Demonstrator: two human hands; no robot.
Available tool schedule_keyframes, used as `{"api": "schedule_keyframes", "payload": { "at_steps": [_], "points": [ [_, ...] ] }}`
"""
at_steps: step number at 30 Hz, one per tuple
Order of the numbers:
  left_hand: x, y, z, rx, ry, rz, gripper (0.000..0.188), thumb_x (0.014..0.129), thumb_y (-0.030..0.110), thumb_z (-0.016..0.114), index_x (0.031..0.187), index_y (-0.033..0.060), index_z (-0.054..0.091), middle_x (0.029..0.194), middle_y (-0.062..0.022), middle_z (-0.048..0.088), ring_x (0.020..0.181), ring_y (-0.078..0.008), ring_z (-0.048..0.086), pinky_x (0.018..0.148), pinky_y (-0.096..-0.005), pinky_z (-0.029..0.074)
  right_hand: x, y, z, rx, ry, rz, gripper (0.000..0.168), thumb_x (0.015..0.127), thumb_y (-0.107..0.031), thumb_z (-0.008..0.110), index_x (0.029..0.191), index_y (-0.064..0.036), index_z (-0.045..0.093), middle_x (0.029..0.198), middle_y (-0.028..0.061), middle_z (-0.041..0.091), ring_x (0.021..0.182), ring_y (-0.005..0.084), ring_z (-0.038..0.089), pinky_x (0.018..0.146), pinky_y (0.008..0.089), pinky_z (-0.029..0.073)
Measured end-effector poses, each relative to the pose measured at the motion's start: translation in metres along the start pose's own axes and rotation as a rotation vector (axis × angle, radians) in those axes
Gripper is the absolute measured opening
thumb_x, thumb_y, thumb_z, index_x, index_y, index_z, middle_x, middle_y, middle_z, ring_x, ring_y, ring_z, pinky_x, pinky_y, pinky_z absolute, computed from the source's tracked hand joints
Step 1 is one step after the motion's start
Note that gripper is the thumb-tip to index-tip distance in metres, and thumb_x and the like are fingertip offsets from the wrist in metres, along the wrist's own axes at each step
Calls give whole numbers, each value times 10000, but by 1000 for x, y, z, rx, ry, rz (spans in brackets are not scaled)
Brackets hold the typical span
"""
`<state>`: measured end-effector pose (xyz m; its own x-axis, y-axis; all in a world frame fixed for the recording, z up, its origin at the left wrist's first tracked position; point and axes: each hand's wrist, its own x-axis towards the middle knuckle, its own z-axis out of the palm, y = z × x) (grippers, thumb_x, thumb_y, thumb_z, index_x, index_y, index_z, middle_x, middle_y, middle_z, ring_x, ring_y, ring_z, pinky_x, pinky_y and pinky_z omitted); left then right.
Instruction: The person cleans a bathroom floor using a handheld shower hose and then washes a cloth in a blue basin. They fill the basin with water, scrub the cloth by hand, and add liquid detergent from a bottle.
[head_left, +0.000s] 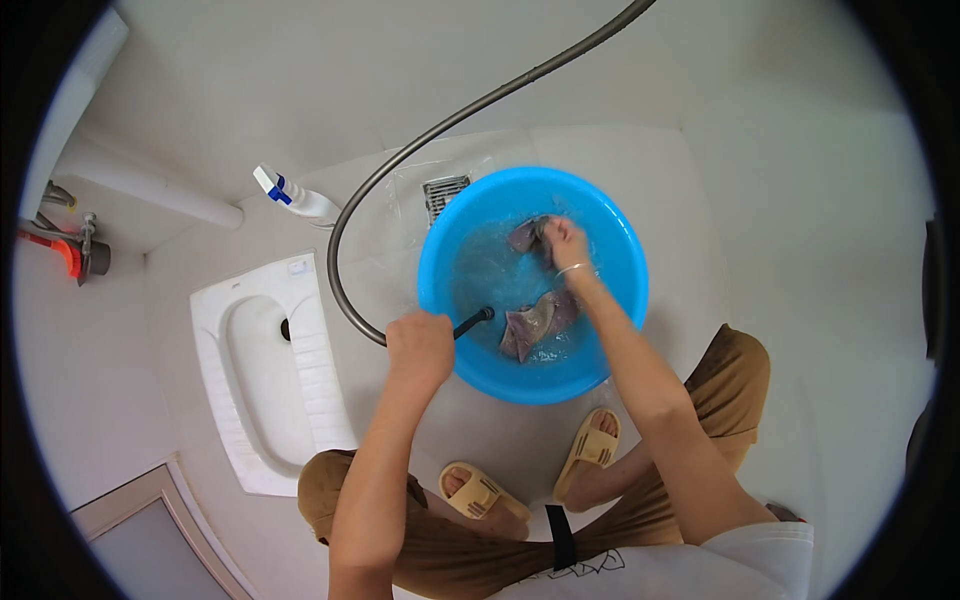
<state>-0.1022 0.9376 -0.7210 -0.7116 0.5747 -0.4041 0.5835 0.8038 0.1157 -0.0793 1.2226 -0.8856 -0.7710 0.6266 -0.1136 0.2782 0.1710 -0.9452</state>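
My left hand (421, 346) is closed around the end of a grey flexible hose (339, 270). Its black nozzle (474, 322) juts over the rim of a round blue plastic basin (534, 391), pointing inward. Cloudy water (480, 259) stands in the basin. My right hand (564, 244), slightly blurred and with a bangle at the wrist, grips a wet purplish-grey cloth (525, 235) toward the far side. Nearer to me, more cloth (536, 324) lies partly in the water; whether both parts are one piece I cannot tell.
A white squat toilet (262, 375) is set in the floor at left. Behind it stands a white spray bottle (304, 201). A metal floor drain (444, 196) lies partly under the basin's far edge. My slippered feet (480, 491) are close to the near rim. Walls rise behind and at right.
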Motion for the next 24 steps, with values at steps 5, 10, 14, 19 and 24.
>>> {"api": "schedule_keyframes", "payload": {
  "at_steps": [5,10,14,19,24],
  "points": [
    [-5,-17,-1,-37,6,-55,105,745,205,661,768,110,701,733,-110,615,706,-269,608,607,-367,469,-15,-162,-31,389,-175,105,135,821,-156,578,819,-23,598,685,3,560,620,78,520,553,235,430],
    [6,-21,23,-22,20,-12,100,738,202,665,761,111,698,739,-110,615,708,-270,607,613,-366,469,-16,-130,-42,150,-222,158,138,815,-178,587,845,-45,611,726,12,596,607,102,535,581,246,441],
    [9,-9,19,6,-17,-3,99,737,198,666,741,102,688,746,-114,615,731,-277,608,619,-371,465,-14,-8,-46,-669,-74,115,246,794,-272,608,941,-74,607,825,116,606,809,234,559,707,358,470],
    [5,-19,23,10,-39,-50,103,735,200,670,736,98,686,758,-121,615,744,-284,609,624,-379,465,-89,34,32,-1046,-197,116,308,802,-277,563,1054,-101,533,1057,186,544,1076,330,484,793,467,454],
    [2,-21,20,2,-80,-66,116,741,205,669,742,90,686,759,-127,612,743,-282,608,633,-381,467,-69,33,21,-980,-427,235,286,789,-261,563,1032,-115,526,1155,185,467,1040,365,496,765,468,460]
  ]
}}
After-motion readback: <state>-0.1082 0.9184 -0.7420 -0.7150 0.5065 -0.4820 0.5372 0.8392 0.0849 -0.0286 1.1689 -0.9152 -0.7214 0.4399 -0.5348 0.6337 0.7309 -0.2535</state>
